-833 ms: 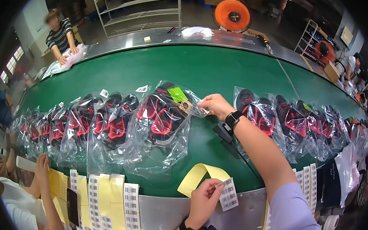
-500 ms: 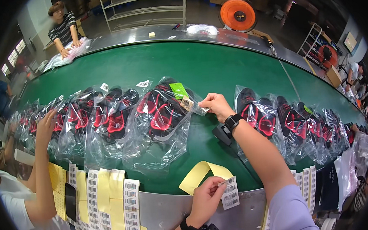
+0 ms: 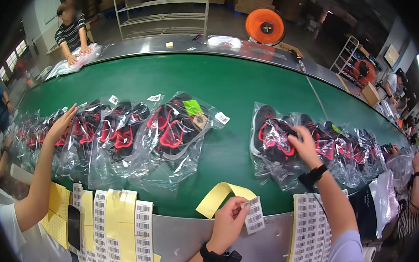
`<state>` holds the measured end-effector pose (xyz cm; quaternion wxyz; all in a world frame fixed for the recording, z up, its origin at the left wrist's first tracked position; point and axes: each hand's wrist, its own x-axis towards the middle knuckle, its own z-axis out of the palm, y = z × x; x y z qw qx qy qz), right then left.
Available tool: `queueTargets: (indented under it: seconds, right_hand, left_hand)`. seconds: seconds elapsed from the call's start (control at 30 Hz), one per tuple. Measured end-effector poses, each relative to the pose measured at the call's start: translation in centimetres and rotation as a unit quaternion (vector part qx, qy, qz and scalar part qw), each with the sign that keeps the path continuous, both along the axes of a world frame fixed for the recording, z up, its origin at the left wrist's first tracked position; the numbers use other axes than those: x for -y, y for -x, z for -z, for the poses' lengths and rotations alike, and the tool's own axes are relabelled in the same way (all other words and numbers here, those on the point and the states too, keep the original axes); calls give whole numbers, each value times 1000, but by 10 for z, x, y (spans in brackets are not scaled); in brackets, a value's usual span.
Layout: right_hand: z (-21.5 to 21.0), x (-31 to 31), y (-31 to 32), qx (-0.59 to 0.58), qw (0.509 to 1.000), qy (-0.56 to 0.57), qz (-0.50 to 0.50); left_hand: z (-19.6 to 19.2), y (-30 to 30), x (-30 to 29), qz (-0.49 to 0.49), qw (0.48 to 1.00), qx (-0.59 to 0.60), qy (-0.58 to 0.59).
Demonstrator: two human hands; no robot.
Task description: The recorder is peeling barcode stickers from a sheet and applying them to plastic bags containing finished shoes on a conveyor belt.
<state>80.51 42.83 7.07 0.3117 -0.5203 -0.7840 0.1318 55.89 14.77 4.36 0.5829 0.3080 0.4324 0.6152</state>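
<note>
My left hand (image 3: 230, 222) pinches a strip of white barcode labels (image 3: 254, 215) over the front edge of the belt; the strip's yellow backing (image 3: 213, 202) curls up behind the fingers. Slightly blurred, my right hand (image 3: 306, 146) is over a clear bag of black and red shoes (image 3: 273, 139) on the right, fingers apart. Whether it touches the plastic I cannot tell. To the left lies another bagged pair (image 3: 173, 133) with a green tag, and a white barcode label (image 3: 222, 117) sits on its bag's right corner.
Several more bagged shoes (image 3: 123, 131) line the green belt (image 3: 225, 72) on both sides. Label sheets (image 3: 144, 240) hang over the metal edge at left, others (image 3: 309, 226) at right. A co-worker's arm (image 3: 47, 150) reaches in from the left. Another person stands across the belt.
My right hand has left the corner of the middle bag, where a label now shows, and moved right to the bagged shoes there. My left hand still holds the label strip.
</note>
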Motion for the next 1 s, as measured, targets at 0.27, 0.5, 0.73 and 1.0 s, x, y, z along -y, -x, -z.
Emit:
queueTargets:
  seconds: [0.27,0.5,0.73,1.0]
  right_hand:
    - [48,42,83,-281,951,131,-18]
    - [-45,118,112,-139,942,147,-267]
    - [-59,170,81,-44,932,152,-325]
    - [-71,186,71,48,917,-83,-388]
  left_hand:
    - [-4,-8,-1,-2,1000,-5,-20]
    - [-2,-2,3,-52,998,-6,-21]
    - [-2,-17,-1,0,1000,0,-7]
    - [-5,-24,-4,50,994,92,37]
